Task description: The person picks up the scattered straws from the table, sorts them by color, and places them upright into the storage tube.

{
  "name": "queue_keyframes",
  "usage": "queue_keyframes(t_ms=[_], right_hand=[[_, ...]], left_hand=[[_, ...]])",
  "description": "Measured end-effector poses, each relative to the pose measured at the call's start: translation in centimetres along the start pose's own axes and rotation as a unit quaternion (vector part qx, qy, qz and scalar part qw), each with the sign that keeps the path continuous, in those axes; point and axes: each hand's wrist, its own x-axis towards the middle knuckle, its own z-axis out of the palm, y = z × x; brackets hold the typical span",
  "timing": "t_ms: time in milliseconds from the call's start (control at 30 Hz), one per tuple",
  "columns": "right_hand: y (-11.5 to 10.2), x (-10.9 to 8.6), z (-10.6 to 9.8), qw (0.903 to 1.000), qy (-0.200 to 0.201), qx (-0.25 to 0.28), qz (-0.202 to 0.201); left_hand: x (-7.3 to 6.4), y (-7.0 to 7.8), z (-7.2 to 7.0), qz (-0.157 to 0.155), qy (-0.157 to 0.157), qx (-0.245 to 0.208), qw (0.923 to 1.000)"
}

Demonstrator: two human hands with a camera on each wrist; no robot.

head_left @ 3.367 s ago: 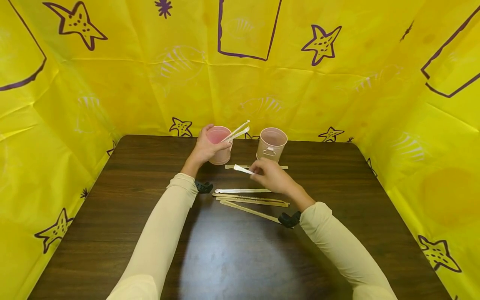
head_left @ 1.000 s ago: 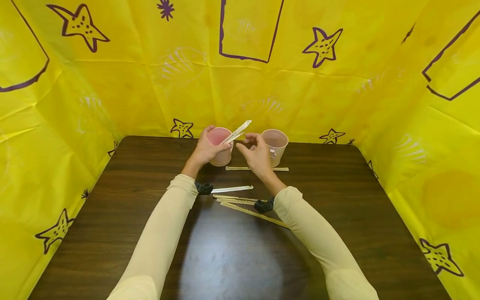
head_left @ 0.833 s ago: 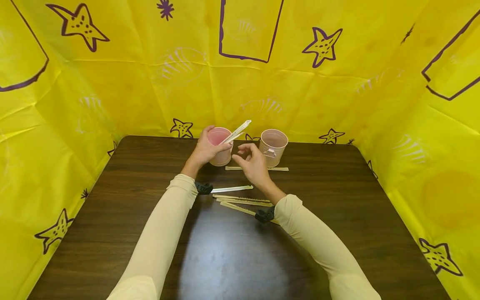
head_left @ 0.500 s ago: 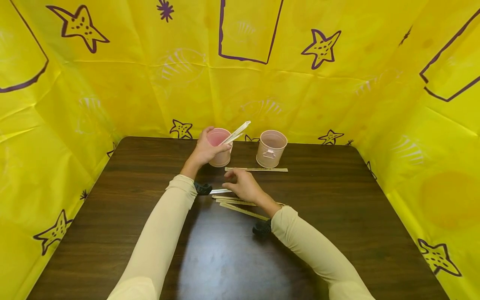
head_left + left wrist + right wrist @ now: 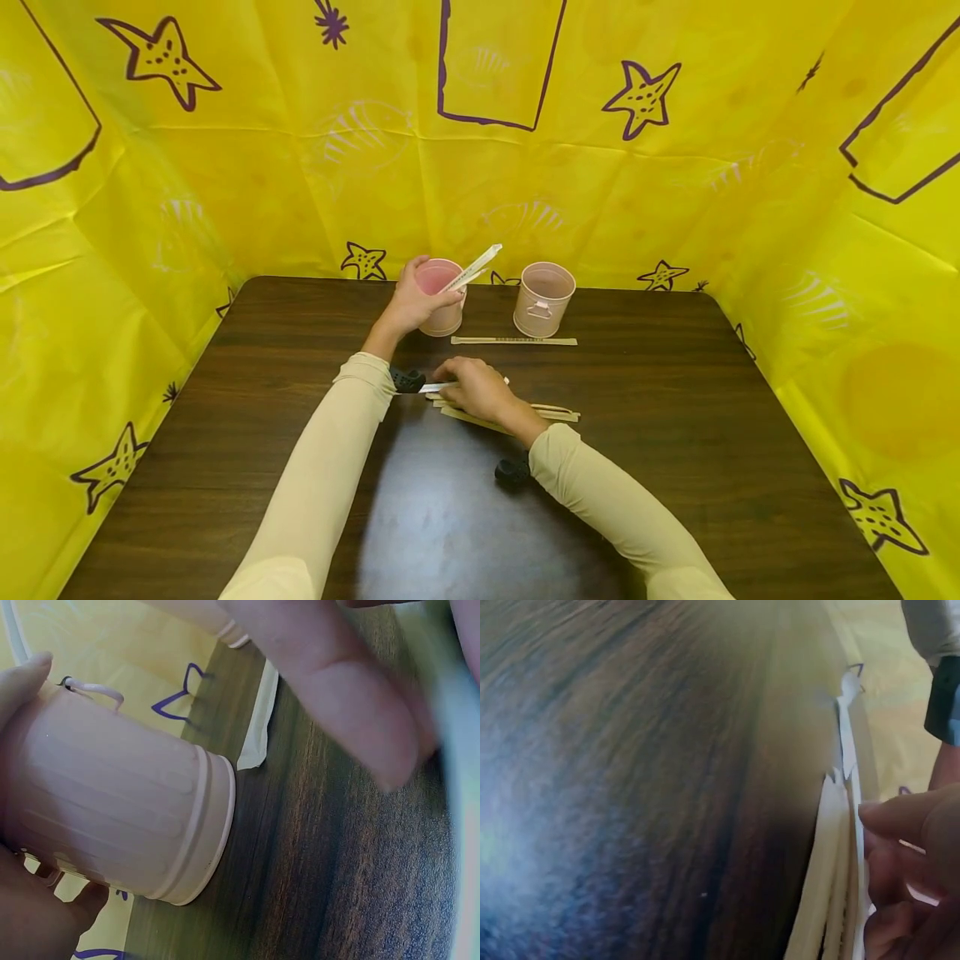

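On the left, my left hand [image 5: 416,304] grips a small pink bucket [image 5: 442,321], fingers round its wall. Paper-wrapped straws [image 5: 476,267] slant out over its rim, by the thumb. In the left wrist view the bucket [image 5: 127,795] looks tilted. Lower on the table, my right hand [image 5: 480,392] pinches a white paper-wrapped straw [image 5: 435,387], its middle hidden by the hand. The right wrist view shows thumb and curled fingers at the white straw [image 5: 847,742]. Right beside it lie several cream paper-wrapped straws [image 5: 821,870], partly under my right hand in the head view.
A second pink bucket [image 5: 540,321] with a small side handle stands upright to the right. One more wrapped straw [image 5: 513,341] lies crosswise before the buckets. The dark wooden table [image 5: 675,417] is bounded by a yellow patterned cloth [image 5: 525,183].
My right hand first brought a straw to the left bucket, let go there, then came back down to the white straw on the table. My left hand has kept its grip on the bucket.
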Motion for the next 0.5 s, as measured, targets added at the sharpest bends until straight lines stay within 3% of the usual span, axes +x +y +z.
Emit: queue_keyframes(t_ms=[200,500], right_hand=[[0.4,-0.2,-0.1,0.9995,-0.012,-0.027,-0.016],[1.2,-1.2,-2.7,0.9923,-0.082,-0.088,-0.031]], left_hand=[[0.0,0.0,-0.1,0.000,0.002,-0.002,1.0000],[0.1,-0.1,0.0,0.006,0.001,-0.012,0.9999]])
